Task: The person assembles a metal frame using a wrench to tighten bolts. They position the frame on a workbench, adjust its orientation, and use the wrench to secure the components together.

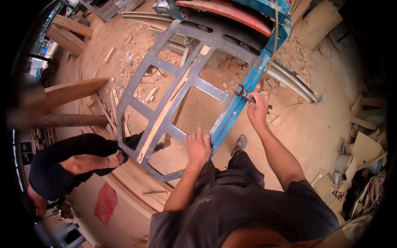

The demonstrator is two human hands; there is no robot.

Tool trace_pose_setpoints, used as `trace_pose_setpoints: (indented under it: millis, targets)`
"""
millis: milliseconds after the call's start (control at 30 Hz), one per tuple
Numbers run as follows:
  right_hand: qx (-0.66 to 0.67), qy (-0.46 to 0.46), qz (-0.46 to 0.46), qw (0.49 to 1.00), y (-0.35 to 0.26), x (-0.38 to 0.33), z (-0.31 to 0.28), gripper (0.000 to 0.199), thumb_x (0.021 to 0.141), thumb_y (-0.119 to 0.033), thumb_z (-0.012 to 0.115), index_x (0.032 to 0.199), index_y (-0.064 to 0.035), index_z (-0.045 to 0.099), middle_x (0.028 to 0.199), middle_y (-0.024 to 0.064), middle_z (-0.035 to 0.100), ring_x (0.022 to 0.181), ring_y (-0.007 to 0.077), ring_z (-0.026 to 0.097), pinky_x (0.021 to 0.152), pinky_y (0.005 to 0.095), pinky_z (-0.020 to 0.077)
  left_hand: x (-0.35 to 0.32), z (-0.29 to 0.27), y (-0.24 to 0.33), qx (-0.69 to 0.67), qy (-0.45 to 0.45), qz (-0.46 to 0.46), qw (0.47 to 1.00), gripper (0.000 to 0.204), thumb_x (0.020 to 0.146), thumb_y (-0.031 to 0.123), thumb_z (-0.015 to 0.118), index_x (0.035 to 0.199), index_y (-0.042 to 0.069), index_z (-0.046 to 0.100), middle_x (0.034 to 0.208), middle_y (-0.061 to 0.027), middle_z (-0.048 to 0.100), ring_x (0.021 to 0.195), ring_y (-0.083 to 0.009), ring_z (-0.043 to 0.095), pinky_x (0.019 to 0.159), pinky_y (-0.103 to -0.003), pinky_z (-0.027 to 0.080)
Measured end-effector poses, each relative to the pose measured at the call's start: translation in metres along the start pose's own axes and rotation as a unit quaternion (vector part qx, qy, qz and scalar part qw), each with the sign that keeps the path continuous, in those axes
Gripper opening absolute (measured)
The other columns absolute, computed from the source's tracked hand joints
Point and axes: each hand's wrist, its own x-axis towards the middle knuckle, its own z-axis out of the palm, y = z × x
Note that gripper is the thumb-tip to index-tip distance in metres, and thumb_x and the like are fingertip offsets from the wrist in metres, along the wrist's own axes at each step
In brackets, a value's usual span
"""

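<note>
Left hand flat on frame, wrench inside right fingers

Both bare forearms come up from the lower edge, out of the short sleeves of a dark shirt. The left arm is bent a little at the elbow and goes upward and slightly to the right; its wrist is straight. The left hand lies palm down, flat, with the fingers spread and pointing up, the thumb set out to the left. The right arm is longer in the view, stretched forward and up to the left from the shoulder. The right hand is raised higher than the left one, closed in a fist with the knuckles turned upward. The two hands are well apart.
</note>
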Motion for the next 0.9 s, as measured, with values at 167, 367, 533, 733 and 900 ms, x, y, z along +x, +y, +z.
trace_pose_setpoints:
  millis: [167, 367, 533, 733, 900]
  targets:
    - [-0.038, -0.04, -0.096, 0.994, 0.02, 0.079, 0.036, 0.023, 0.074, 0.006, 0.062, 0.092, -0.0077, 0.066, 0.09, 0.0098, 0.06, 0.092, 0.0348, 0.055, 0.081, 0.0448, 0.0452, 0.009, 0.02, 0.042, 0.058, 0.059, 0.032, 0.996, 0.048, 0.095, 0.034, 0.061, 0.126, -0.003, 0.057, 0.107, -0.0224, 0.064, 0.097, -0.0405, 0.059, 0.094, -0.05, 0.044]
    - [-0.028, -0.07, -0.151, 0.986, 0.02, 0.119, 0.071, 0.023, 0.072, 0.002, 0.061, 0.09, -0.0112, 0.065, 0.089, 0.0078, 0.058, 0.091, 0.0312, 0.055, 0.079, 0.0433, 0.0398, 0.033, 0.026, 0.036, 0.081, 0.04, 0.011, 0.996, 0.044, 0.089, 0.031, 0.064, 0.12, 0.0, 0.059, 0.117, -0.0197, 0.062, 0.105, -0.0381, 0.059, 0.097, -0.049, 0.043]
    - [-0.035, -0.091, -0.155, 0.983, 0.015, 0.133, 0.094, 0.018, 0.072, -0.001, 0.061, 0.087, -0.0117, 0.064, 0.086, 0.007, 0.056, 0.089, 0.0301, 0.055, 0.079, 0.0434, 0.0384, 0.054, 0.021, 0.017, 0.064, 0.047, 0.019, 0.997, 0.037, 0.086, 0.031, 0.066, 0.109, 0.002, 0.061, 0.115, -0.0198, 0.062, 0.103, -0.0367, 0.06, 0.1, -0.051, 0.041]
    - [-0.036, -0.112, -0.17, 0.978, -0.002, 0.151, 0.129, 0.017, 0.074, -0.001, 0.061, 0.087, -0.0114, 0.065, 0.084, 0.0068, 0.056, 0.089, 0.0298, 0.055, 0.083, 0.0434, 0.0386, 0.083, 0.011, -0.006, 0.069, 0.051, -0.002, 0.996, 0.036, 0.084, 0.032, 0.066, 0.104, 0.002, 0.061, 0.116, -0.0197, 0.063, 0.103, -0.0373, 0.06, 0.099, -0.051, 0.042]
    - [-0.032, -0.111, -0.212, 0.97, -0.019, 0.177, 0.177, 0.018, 0.076, -0.003, 0.061, 0.089, -0.0123, 0.068, 0.083, 0.0064, 0.057, 0.089, 0.0295, 0.055, 0.086, 0.0433, 0.039, 0.121, -0.01, -0.038, 0.09, 0.085, -0.012, 0.992, 0.038, 0.086, 0.033, 0.066, 0.106, 0.002, 0.062, 0.112, -0.0163, 0.065, 0.101, -0.0359, 0.061, 0.094, -0.047, 0.044]
